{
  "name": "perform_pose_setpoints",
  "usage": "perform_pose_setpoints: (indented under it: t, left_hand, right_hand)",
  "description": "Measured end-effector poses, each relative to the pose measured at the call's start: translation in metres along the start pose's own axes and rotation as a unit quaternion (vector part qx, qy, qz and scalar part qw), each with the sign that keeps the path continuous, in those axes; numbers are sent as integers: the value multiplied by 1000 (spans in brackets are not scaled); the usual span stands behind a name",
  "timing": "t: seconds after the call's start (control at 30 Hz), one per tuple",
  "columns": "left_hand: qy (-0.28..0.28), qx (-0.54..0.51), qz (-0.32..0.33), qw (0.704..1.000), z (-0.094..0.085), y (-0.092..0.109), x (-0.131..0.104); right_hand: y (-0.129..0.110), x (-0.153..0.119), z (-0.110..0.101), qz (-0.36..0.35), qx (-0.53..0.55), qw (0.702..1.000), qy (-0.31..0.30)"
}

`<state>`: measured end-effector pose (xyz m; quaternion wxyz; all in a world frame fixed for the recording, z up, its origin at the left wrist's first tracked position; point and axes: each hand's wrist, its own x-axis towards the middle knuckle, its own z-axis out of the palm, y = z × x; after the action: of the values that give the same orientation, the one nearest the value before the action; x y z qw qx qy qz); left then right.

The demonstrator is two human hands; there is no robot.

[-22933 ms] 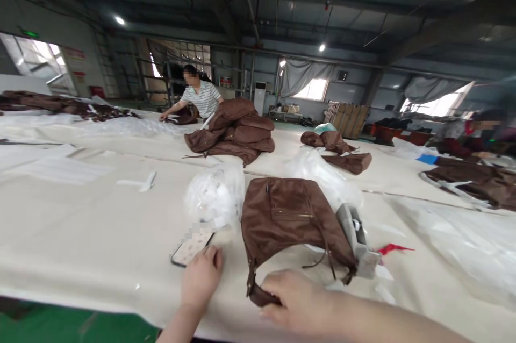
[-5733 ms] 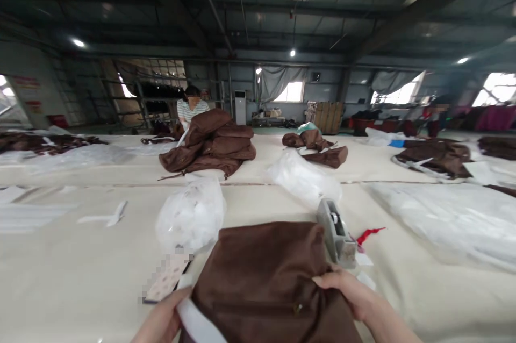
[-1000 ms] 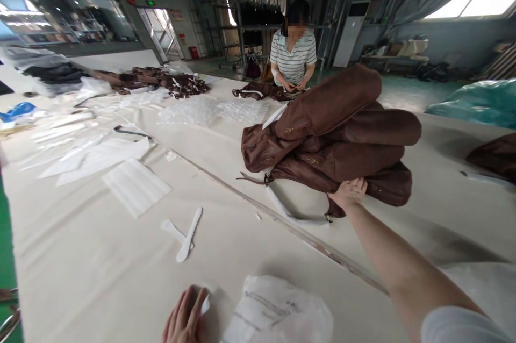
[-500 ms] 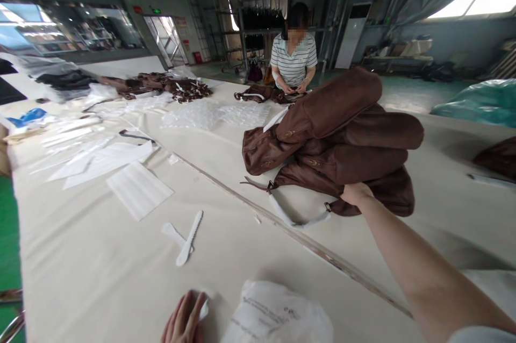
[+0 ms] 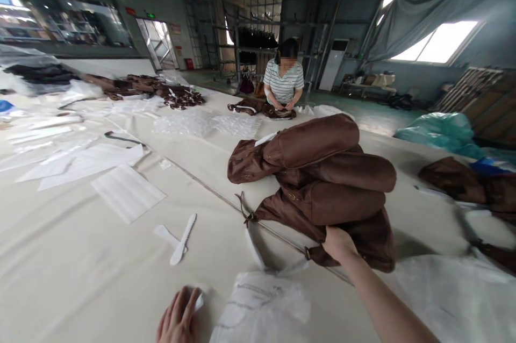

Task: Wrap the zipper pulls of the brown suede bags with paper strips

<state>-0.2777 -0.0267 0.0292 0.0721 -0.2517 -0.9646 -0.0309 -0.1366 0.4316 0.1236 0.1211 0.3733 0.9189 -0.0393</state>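
Note:
My right hand (image 5: 337,243) is closed on the edge of a dark brown leather bag (image 5: 368,238) at the bottom of a heap. Its white-wrapped strap (image 5: 255,249) trails over the table toward me. More brown bags (image 5: 318,141) lie stacked on top, with small metal buckles on them. My left hand (image 5: 178,317) rests low on the table, fingers bent and close together. A small white piece (image 5: 199,302) shows at its fingertips; what it is cannot be made out. Just right of that hand lies a printed white plastic bag (image 5: 262,305).
Two white serrated plastic tools (image 5: 184,241) lie crossed on the table (image 5: 100,273), near white foam sheets (image 5: 128,192). Other brown bags (image 5: 455,179) lie at the right. Clear plastic (image 5: 185,122) spreads farther back. Across the table, a person (image 5: 283,82) handles a brown item.
My right hand has drawn the brown bag and its heap nearer to me, its strap now reaching the plastic bag. My left hand stays almost in place. The view has turned slightly right.

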Motion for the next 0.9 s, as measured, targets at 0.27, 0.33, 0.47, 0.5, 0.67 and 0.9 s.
perform_pose_setpoints:
  t: [0.27,0.33,0.47,0.5,0.67,0.9]
  left_hand:
    - [-60,12,-18,998,-10,3,2]
    - [-66,4,-21,998,-12,3,2]
    - [-56,-28,-21,998,-18,7,1]
    - [-54,-39,-25,997,-21,8,1]
    - [-66,-84,-42,993,-27,15,1]
    - [-71,-132,-47,988,-33,17,0]
  right_hand:
    - [49,-146,28,-10,-31,999,-22]
    - [73,-180,50,-3,-40,999,-29]
    - [106,-238,86,24,-23,999,-22]
    - [108,-250,87,29,-8,1000,-5]
    - [93,-304,63,35,117,988,99]
    - [16,-379,93,137,403,882,-201]
